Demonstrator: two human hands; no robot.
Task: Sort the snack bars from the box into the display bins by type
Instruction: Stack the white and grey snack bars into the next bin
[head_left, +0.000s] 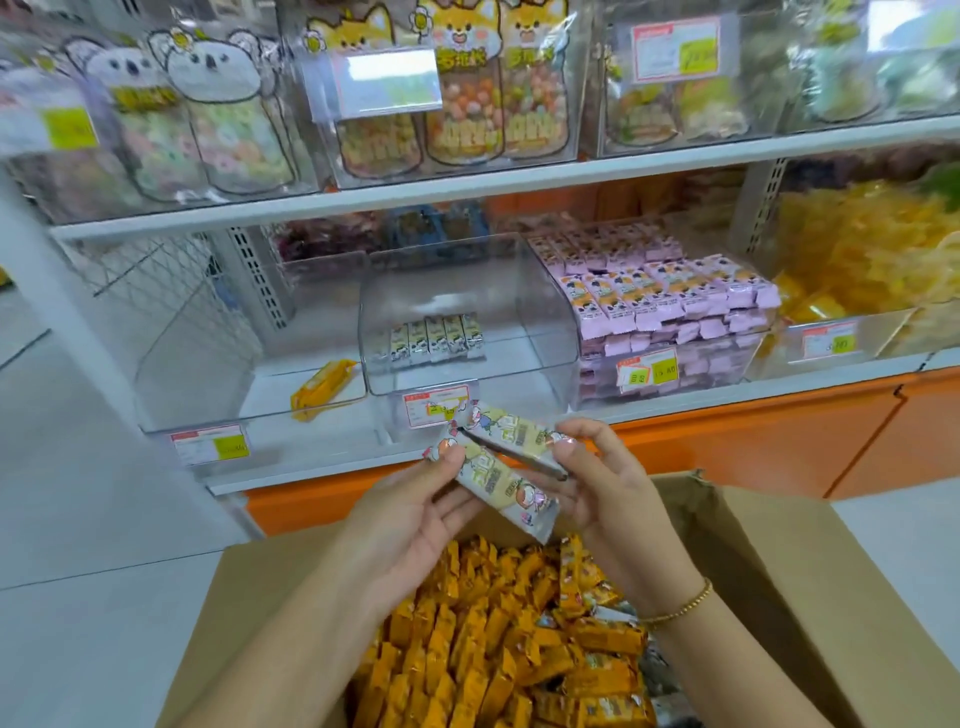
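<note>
Above the open cardboard box (769, 561) I hold two white snack bars. My left hand (415, 519) pinches the nearer white bar (498, 488) at its left end with the thumb. My right hand (597, 483) pinches the farther white bar (506, 426) at its right end. The box is full of several orange snack bars (467, 649). The middle clear bin (467, 322) on the lower shelf holds a short row of white bars (436, 340). The left clear bin (208, 374) holds one orange bar (324, 387).
A clear bin to the right holds stacked pink bars (670, 296). Further right is a bin of yellow packets (872, 260). The upper shelf (493, 182) carries bagged sweets in clear cases. An orange base panel (753, 447) runs below the shelf. White floor lies at left.
</note>
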